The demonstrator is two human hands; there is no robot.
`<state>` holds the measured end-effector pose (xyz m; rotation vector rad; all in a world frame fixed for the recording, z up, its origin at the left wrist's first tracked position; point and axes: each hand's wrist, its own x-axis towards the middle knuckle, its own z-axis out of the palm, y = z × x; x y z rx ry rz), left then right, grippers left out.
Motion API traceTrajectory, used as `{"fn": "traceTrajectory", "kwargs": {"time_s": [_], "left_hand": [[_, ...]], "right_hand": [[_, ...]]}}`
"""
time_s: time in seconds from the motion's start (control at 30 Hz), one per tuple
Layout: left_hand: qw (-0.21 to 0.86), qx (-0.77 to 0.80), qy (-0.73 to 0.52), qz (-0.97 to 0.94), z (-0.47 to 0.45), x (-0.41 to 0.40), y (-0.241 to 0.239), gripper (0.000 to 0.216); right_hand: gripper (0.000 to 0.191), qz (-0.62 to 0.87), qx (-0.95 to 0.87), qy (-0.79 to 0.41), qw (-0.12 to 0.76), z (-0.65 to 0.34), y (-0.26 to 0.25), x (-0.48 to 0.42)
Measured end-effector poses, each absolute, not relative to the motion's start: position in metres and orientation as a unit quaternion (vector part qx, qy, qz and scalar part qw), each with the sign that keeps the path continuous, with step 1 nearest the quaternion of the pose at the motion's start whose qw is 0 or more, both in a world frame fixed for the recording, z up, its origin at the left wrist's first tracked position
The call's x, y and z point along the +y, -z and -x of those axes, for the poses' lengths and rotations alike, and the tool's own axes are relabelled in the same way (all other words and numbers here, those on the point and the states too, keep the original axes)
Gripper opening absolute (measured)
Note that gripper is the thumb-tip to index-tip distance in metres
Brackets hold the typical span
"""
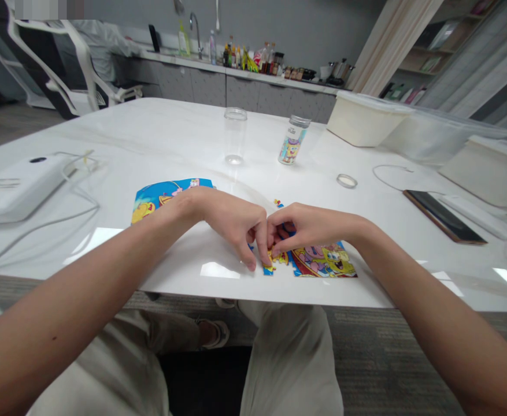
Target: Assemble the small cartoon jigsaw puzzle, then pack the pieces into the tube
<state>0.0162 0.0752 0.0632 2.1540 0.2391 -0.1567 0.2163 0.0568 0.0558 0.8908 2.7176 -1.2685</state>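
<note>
My left hand is bent down over the table, its index fingertip pressing on small jigsaw puzzle pieces. Its thumb stands apart from that finger, and the other fingers are curled. Touching it from the right is my right hand, thumb and forefinger pinched at a yellow puzzle piece; the fingers partly hide it. Beside them lies a joined part of the cartoon puzzle, partly under my right hand. A blue cartoon picture sheet is partly covered by my left forearm.
Farther back stand a clear jar and a cartoon-labelled jar, with a round lid nearby. A phone and white bins are on the right. A white device with cables lies left. A person is behind the chair.
</note>
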Motion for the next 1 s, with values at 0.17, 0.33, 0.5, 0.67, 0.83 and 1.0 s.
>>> {"fn": "traceTrajectory", "kwargs": {"time_s": [0.17, 0.33, 0.5, 0.67, 0.83, 1.0], "left_hand": [[0.457, 0.101, 0.072, -0.881, -0.0164, 0.075, -0.0631, 0.026], [0.453, 0.117, 0.075, -0.881, -0.0159, 0.0744, -0.0624, 0.024], [0.459, 0.127, 0.066, -0.877, -0.0158, 0.0741, -0.0621, 0.025], [0.469, 0.127, 0.055, -0.872, -0.0162, 0.0741, -0.0626, 0.026], [0.471, 0.128, 0.049, -0.872, -0.0163, 0.0737, -0.0635, 0.026], [0.458, 0.123, 0.08, -0.877, -0.0163, 0.0743, -0.0638, 0.024]], "right_hand": [[0.018, -0.266, 0.88, 0.394, 0.012, -0.2206, -0.0606, 0.0571], [0.021, -0.275, 0.877, 0.393, 0.023, -0.2215, -0.0601, 0.0561], [0.025, -0.281, 0.871, 0.402, 0.025, -0.2204, -0.059, 0.056], [0.025, -0.3, 0.862, 0.407, 0.03, -0.2199, -0.0589, 0.0562], [0.021, -0.294, 0.863, 0.409, 0.028, -0.2187, -0.0597, 0.0552], [0.021, -0.293, 0.861, 0.414, 0.027, -0.2192, -0.0562, 0.0575]]}}
